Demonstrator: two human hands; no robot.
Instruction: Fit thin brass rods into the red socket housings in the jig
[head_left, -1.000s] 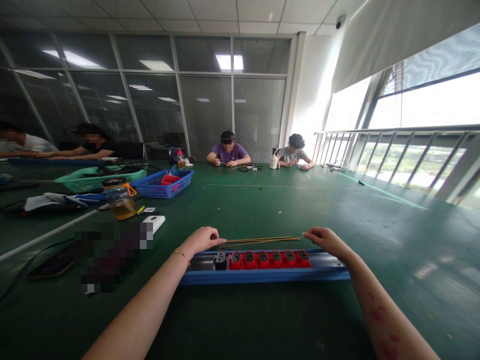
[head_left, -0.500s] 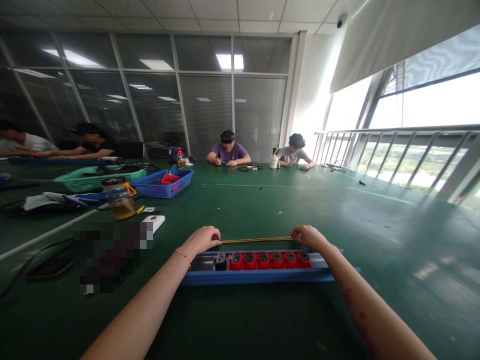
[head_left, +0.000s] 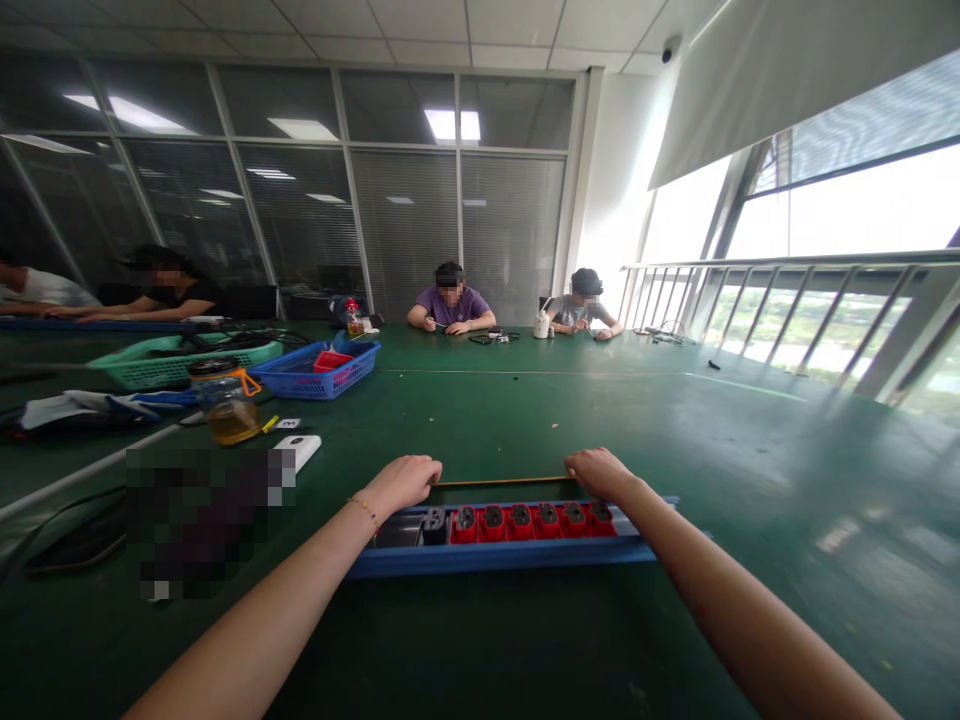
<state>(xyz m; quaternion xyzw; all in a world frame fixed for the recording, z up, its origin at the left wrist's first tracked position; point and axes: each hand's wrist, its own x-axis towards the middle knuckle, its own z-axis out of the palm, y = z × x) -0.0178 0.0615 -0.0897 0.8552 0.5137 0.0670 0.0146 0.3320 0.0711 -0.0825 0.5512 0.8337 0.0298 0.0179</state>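
A thin yellow-brown strip (head_left: 502, 483) stretches level between my two hands, just beyond a long blue channel (head_left: 510, 562). Its left end is pinched in the fingers of my left hand (head_left: 405, 482). My right hand (head_left: 604, 473) closes on the other end; its fingertips are partly hidden behind the knuckles. Inside the channel sit several red sockets (head_left: 520, 522) in a row, with one black socket (head_left: 434, 525) at their left. Bare metal lining (head_left: 397, 532) shows left of the black one. Both forearms pass over the channel's ends.
At left lie a white device (head_left: 304, 452), a jar of amber liquid (head_left: 229, 405), a blue basket (head_left: 315, 375) holding a red piece, and a green basket (head_left: 187, 360) with black cables. Other people sit along the table's far side. A railing (head_left: 780, 265) runs by the window.
My hands have come slightly closer together along the strip. It showed as two thin lines before and now looks like one. The view has turned a little to the right.
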